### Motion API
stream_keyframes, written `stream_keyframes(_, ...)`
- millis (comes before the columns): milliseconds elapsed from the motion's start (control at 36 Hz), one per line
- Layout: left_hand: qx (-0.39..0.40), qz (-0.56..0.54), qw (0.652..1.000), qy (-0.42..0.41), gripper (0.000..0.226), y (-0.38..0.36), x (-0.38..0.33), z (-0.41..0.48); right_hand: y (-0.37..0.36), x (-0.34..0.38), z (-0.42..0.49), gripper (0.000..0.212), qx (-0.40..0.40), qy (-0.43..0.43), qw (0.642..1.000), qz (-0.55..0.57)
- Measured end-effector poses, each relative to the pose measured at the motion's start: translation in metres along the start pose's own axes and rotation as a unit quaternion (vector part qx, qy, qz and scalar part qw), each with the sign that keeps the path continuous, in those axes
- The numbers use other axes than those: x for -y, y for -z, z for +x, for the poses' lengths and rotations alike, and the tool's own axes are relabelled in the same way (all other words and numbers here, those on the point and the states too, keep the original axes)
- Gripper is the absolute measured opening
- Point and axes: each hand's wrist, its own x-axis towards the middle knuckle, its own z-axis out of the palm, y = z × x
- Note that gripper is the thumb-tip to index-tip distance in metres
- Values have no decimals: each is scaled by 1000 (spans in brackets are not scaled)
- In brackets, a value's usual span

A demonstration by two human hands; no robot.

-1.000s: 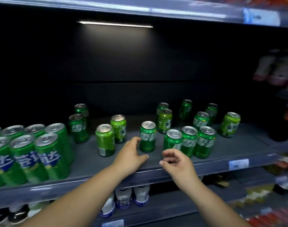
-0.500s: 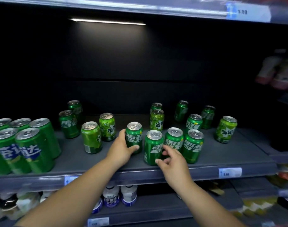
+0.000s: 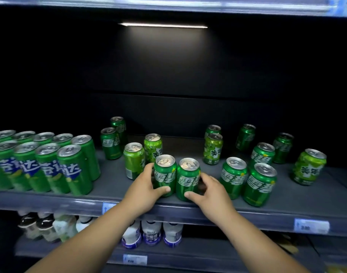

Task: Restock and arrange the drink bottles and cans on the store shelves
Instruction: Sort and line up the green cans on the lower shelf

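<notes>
the left hand [image 3: 147, 186] curls fingers and thumb round a dark green metal drink can [image 3: 165, 174], and the right hand [image 3: 210, 191] holds the twin can [image 3: 188, 178] touching it in the same way. both cans stand upright near the front edge of the grey shelf [image 3: 109, 180]. i think a hard pull forward can tip them over this edge.

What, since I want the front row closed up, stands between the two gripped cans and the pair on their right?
Nothing visible: only the right hand, gripping the right can, lies in the bare shelf gap before the nearest can of the pair.
</notes>
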Motion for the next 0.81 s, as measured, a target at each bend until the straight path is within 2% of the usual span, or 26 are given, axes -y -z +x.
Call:
stream_keyframes(83, -8, -13, 1000, 9, 78, 14, 10, -7, -11, 7, 6, 65, 29, 9, 999, 34)
stream_keyframes(250, -35, -23, 999, 20, 71, 40, 22, -19, -32, 24, 16, 72, 67, 13, 997, 30)
stream_keyframes(389, -38, -13, 999, 30, 75, 61, 35, -24, -45, 38, 24, 64, 101, 27, 994, 42)
stream_keyframes(472, -44, -16, 998, 29, 72, 71, 44, -24, -53, 39, 23, 66, 104, 32, 992, 57)
stream_keyframes(639, -5, -2, 1000, 2, 73, 82, 53, -14, -60, 34, 18, 88, 95, 37, 994, 35)
stream_keyframes(806, 39, 49, 997, -55, 80, 85, 47, -4, -62, 30, 20, 81, 87, 16, 994, 58)
